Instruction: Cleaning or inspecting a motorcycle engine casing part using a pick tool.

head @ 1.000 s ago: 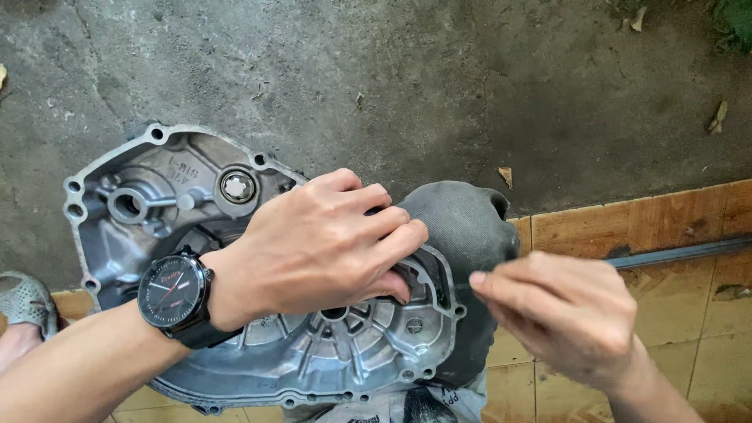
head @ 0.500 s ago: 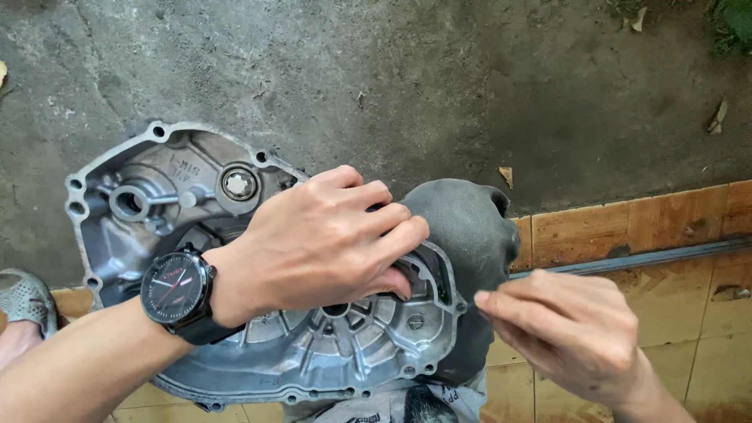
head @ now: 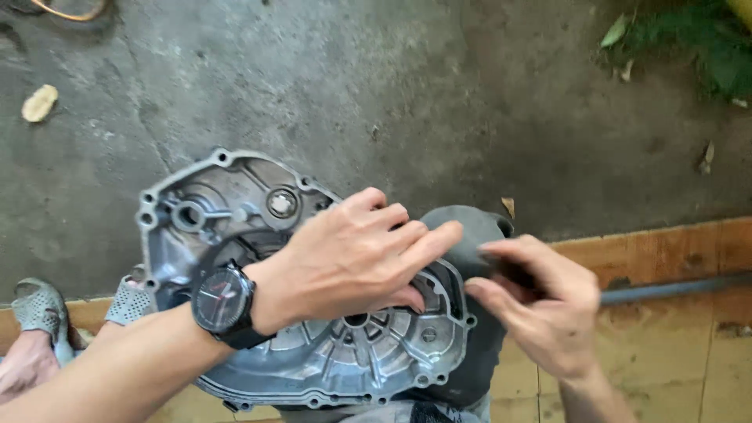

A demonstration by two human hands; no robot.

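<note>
A grey cast-metal engine cover [head: 235, 211] lies with its ribbed inside up, over a dark rounded part [head: 470, 235]. My left hand [head: 352, 258], with a black wristwatch [head: 223, 301] on its wrist, rests flat on the cover's middle, fingers spread toward the right rim. My right hand [head: 540, 305] is at the cover's right edge, fingers pinched around a long dark metal rod [head: 674, 288] that runs off to the right. The rod's tip is hidden behind the fingers and blurred.
Rough grey concrete [head: 392, 94] fills the upper part. Worn orange tiles [head: 666, 345] lie at the lower right. Grey sandals [head: 39, 309] and a foot sit at the lower left. Dry leaves [head: 39, 103] and green plants [head: 705, 47] are at the edges.
My right hand has moved up and left along the rod, closer to the cover's right rim. My left hand stays on the cover. The view has shifted a little.
</note>
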